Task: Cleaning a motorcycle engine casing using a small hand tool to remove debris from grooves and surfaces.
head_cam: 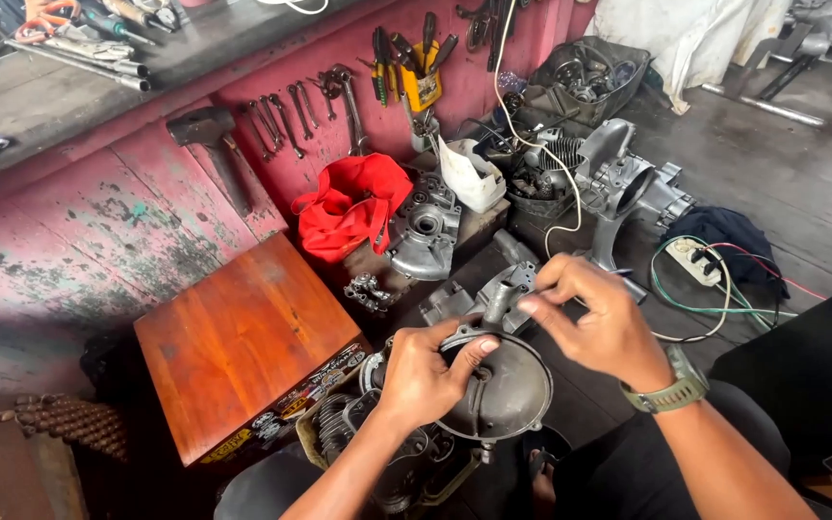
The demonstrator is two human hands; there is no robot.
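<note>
My left hand (426, 371) grips a round grey metal engine cover (507, 390) by its near rim, thumb pressed on its face. My right hand (599, 318) pinches the top of a short metal tube (501, 294) that sticks up from the part behind the cover. A green watch sits on my right wrist. Below the cover lies a finned engine cylinder (344, 424), partly hidden by my left forearm.
A brown wooden box (243, 342) stands to the left. A red bag (353, 202), an engine case (426, 231), more engine parts (618, 183) and a power strip (695, 260) lie on the dark floor. Wrenches (286, 116) hang on the red wall.
</note>
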